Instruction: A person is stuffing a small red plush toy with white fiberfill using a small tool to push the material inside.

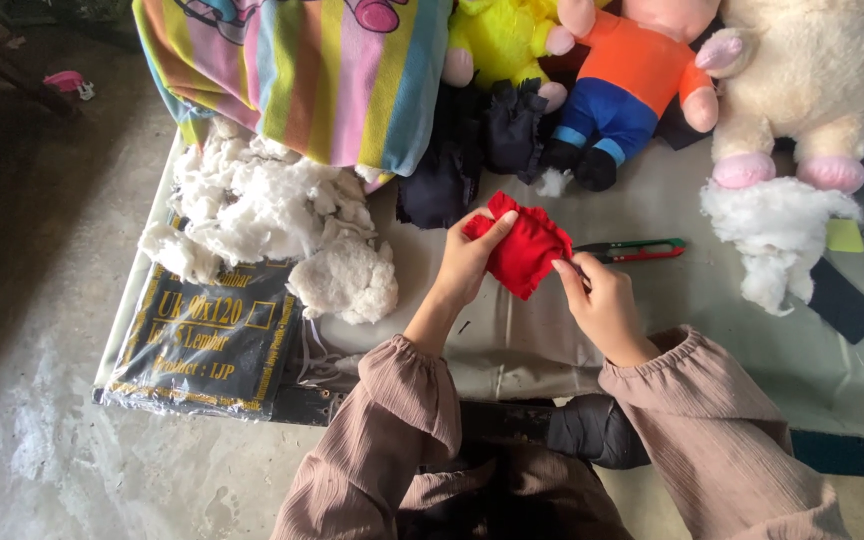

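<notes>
Both hands are pinching a small plump red fabric pouch point(525, 247) — left hand point(469, 262) gripping its side, right hand point(599, 300) grasping one edge — already looking stuffed, that edge apparently not yet closed

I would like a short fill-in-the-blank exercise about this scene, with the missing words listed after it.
1. Both the left hand and the right hand hold a small stuffed pouch of ____ colour.
2. The thread snips lie on the table to the ____ of the pouch.
3. The loose white stuffing lies beside a flat ____ plastic packet.

Missing words: red; right; black
</notes>
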